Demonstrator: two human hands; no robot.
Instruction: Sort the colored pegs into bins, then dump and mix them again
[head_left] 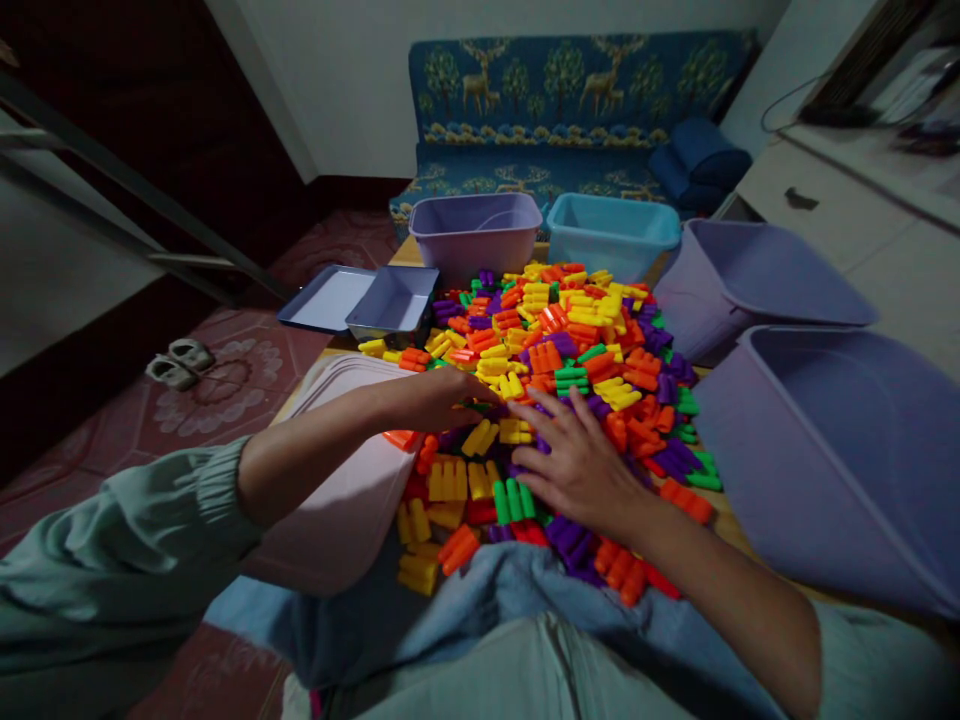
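A big heap of small ribbed plastic pieces in yellow, orange, green and purple covers the middle of the table. My left hand reaches over the heap from the left, its fingertips among yellow pieces and partly hidden. On the right, my right hand lies palm down on the pieces with its fingers spread, holding nothing. The fingertips of both hands are close together. Just below my right hand's fingers sits a green piece. Under my left forearm are stacked pale pink lids.
Behind the heap stand a purple bin and a turquoise bin. Two more purple bins line the right side. An open metal tin with its lid is at the back left. A blue patterned sofa stands beyond.
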